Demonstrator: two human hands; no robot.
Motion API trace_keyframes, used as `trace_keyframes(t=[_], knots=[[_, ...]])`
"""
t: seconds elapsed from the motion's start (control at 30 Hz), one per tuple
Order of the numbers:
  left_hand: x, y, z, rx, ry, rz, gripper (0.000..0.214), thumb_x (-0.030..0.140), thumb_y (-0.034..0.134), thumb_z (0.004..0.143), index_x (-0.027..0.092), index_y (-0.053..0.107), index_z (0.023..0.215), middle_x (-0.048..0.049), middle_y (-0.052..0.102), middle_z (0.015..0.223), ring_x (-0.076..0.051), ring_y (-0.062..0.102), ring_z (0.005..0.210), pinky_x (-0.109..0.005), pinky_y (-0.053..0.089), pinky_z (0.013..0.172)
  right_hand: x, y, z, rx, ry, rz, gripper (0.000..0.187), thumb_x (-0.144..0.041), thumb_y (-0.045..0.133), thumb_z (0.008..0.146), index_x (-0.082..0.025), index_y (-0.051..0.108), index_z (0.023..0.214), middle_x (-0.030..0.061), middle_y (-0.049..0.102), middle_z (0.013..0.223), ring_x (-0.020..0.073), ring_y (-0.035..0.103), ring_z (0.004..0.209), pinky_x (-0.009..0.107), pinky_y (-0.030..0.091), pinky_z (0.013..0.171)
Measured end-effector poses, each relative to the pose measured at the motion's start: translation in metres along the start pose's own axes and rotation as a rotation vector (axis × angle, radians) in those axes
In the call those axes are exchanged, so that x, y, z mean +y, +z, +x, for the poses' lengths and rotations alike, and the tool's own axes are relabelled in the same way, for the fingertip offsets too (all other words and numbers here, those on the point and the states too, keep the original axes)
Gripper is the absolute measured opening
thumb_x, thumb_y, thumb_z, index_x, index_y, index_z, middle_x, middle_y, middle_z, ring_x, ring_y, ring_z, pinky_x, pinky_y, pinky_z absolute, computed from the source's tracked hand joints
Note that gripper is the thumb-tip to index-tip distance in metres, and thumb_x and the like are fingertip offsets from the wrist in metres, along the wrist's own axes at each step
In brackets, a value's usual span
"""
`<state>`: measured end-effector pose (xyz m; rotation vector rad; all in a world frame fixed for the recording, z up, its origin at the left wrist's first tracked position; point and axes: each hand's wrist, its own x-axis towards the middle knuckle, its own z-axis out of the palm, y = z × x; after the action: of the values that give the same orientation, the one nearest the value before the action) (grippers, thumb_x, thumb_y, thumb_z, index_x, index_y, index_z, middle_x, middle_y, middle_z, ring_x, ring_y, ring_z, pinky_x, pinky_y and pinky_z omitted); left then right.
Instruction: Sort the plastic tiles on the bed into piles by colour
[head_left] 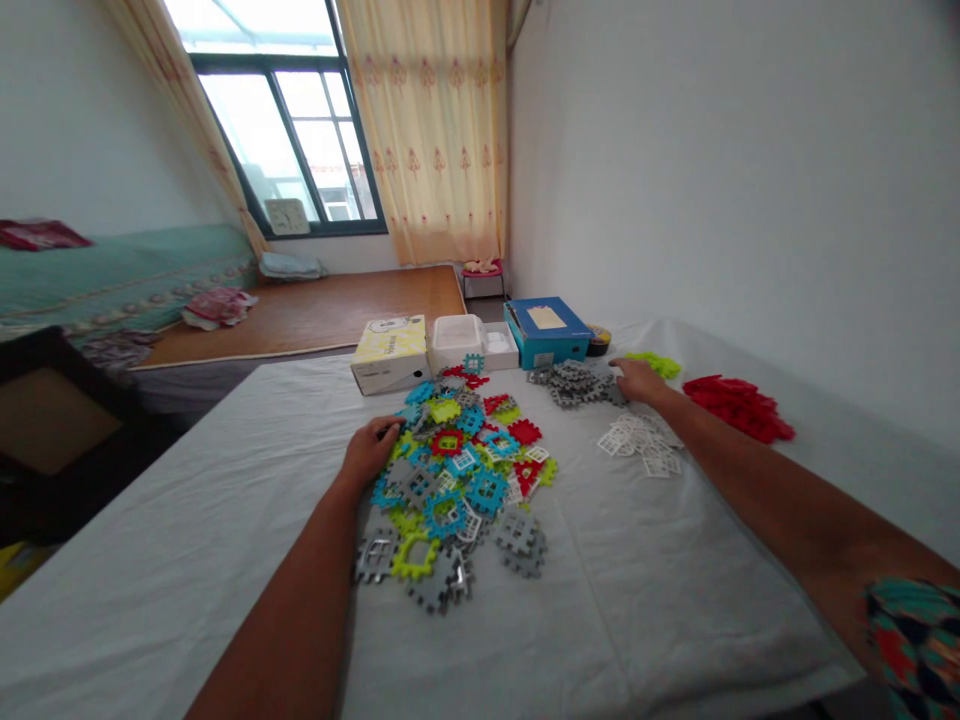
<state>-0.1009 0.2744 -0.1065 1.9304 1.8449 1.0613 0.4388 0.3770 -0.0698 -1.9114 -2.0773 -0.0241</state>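
Observation:
A mixed heap of interlocking plastic building pieces (448,443) in blue, lime, red, grey and white lies on the white cloth. At its left edge, my left hand (370,450) is curled, with its fingertips closed at a blue building piece (409,414). My right hand (639,381) reaches far to the right, its fingers at the right end of a pile of grey building pieces (574,382). A grey piece sits against those fingers, partly covered by them. Just behind this hand is a small lime pile (660,364).
White window-like pieces (641,445) lie below my right forearm, and a red pile (739,407) sits beyond it. Along the back stand a yellow-white box (390,355), a white container (457,338), a blue box (549,330) and a tape roll (598,340). A wall borders the right.

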Motion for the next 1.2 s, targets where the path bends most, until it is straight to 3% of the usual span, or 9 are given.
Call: trace_keyframes(t=[0.1, 0.23, 0.4, 0.5, 0.6, 0.73, 0.9, 1.03, 1.2], knots=[[0.002, 0.0, -0.001, 0.001, 0.008, 0.005, 0.039, 0.044, 0.048, 0.08, 0.021, 0.073, 0.101, -0.005, 0.073, 0.106, -0.023, 0.065, 0.101, -0.035, 0.05, 0.092, -0.048, -0.006, -0.014, 0.022, -0.191, 0.07, 0.038, -0.016, 0.051, 0.082, -0.018, 0.064, 0.117, 0.0103, 0.068, 0.118, 0.0235, 0.062, 0.107, 0.033, 0.045, 0.094], [0.004, 0.0, -0.001, -0.007, 0.02, 0.035, 0.039, 0.042, 0.047, 0.081, 0.021, 0.073, 0.102, -0.0057, 0.072, 0.107, -0.023, 0.065, 0.102, -0.036, 0.05, 0.092, -0.127, -0.005, -0.048, -0.183, -0.545, 0.27, 0.025, -0.023, 0.054, 0.086, -0.02, 0.068, 0.106, 0.0059, 0.072, 0.102, 0.0178, 0.067, 0.085, 0.028, 0.049, 0.08], [0.002, 0.001, -0.001, -0.009, 0.036, 0.036, 0.041, 0.041, 0.046, 0.082, 0.019, 0.072, 0.104, -0.0071, 0.072, 0.107, -0.024, 0.065, 0.103, -0.036, 0.05, 0.092, -0.176, 0.002, -0.072, -0.249, -0.633, 0.121, 0.036, -0.039, 0.068, 0.08, -0.017, 0.068, 0.109, 0.0116, 0.071, 0.105, 0.0229, 0.065, 0.09, 0.03, 0.046, 0.079], [0.001, 0.002, -0.001, -0.008, 0.029, 0.028, 0.038, 0.041, 0.047, 0.082, 0.021, 0.072, 0.103, -0.0053, 0.072, 0.107, -0.023, 0.065, 0.102, -0.035, 0.05, 0.091, -0.178, 0.004, -0.075, -0.268, -0.665, 0.077, 0.037, -0.037, 0.074, 0.074, -0.019, 0.07, 0.106, 0.0109, 0.072, 0.104, 0.0247, 0.065, 0.094, 0.031, 0.045, 0.082], [0.001, 0.002, 0.0, -0.01, 0.027, 0.03, 0.037, 0.041, 0.047, 0.082, 0.022, 0.072, 0.103, -0.0043, 0.073, 0.107, -0.022, 0.065, 0.102, -0.035, 0.05, 0.092, -0.174, 0.006, -0.079, -0.224, -0.657, 0.136, 0.026, -0.035, 0.066, 0.08, -0.022, 0.071, 0.103, 0.008, 0.073, 0.099, 0.0221, 0.066, 0.089, 0.029, 0.044, 0.078], [0.003, 0.0, 0.0, -0.021, 0.03, 0.04, 0.039, 0.042, 0.046, 0.083, 0.022, 0.072, 0.104, -0.0048, 0.072, 0.107, -0.022, 0.064, 0.104, -0.035, 0.049, 0.094, -0.164, 0.012, -0.082, -0.156, -0.524, 0.235, 0.027, -0.032, 0.051, 0.088, -0.021, 0.07, 0.104, 0.0057, 0.074, 0.093, 0.0178, 0.066, 0.077, 0.025, 0.043, 0.068], [0.004, -0.001, 0.0, -0.017, 0.021, 0.03, 0.038, 0.043, 0.048, 0.081, 0.022, 0.073, 0.102, -0.0043, 0.073, 0.106, -0.023, 0.064, 0.104, -0.036, 0.049, 0.095, -0.14, 0.021, -0.071, -0.027, -0.335, 0.388, 0.028, -0.023, 0.047, 0.084, -0.021, 0.071, 0.1, 0.0027, 0.073, 0.082, 0.0157, 0.062, 0.069, 0.024, 0.043, 0.064], [0.004, -0.001, 0.0, -0.009, 0.007, 0.028, 0.039, 0.044, 0.048, 0.08, 0.022, 0.073, 0.101, -0.004, 0.073, 0.107, -0.023, 0.065, 0.102, -0.035, 0.049, 0.094, -0.128, 0.029, -0.064, -0.093, -0.224, 0.637, 0.032, -0.029, 0.046, 0.085, -0.017, 0.07, 0.102, 0.0011, 0.07, 0.073, 0.0149, 0.06, 0.063, 0.024, 0.044, 0.058], [0.003, -0.002, 0.001, -0.013, 0.003, 0.038, 0.04, 0.046, 0.048, 0.079, 0.022, 0.073, 0.101, -0.0045, 0.073, 0.107, -0.023, 0.065, 0.102, -0.036, 0.05, 0.094, -0.134, 0.03, -0.066, -0.119, -0.28, 0.692, 0.027, -0.03, 0.051, 0.084, -0.017, 0.07, 0.097, 0.0029, 0.071, 0.081, 0.015, 0.061, 0.069, 0.025, 0.046, 0.063]])
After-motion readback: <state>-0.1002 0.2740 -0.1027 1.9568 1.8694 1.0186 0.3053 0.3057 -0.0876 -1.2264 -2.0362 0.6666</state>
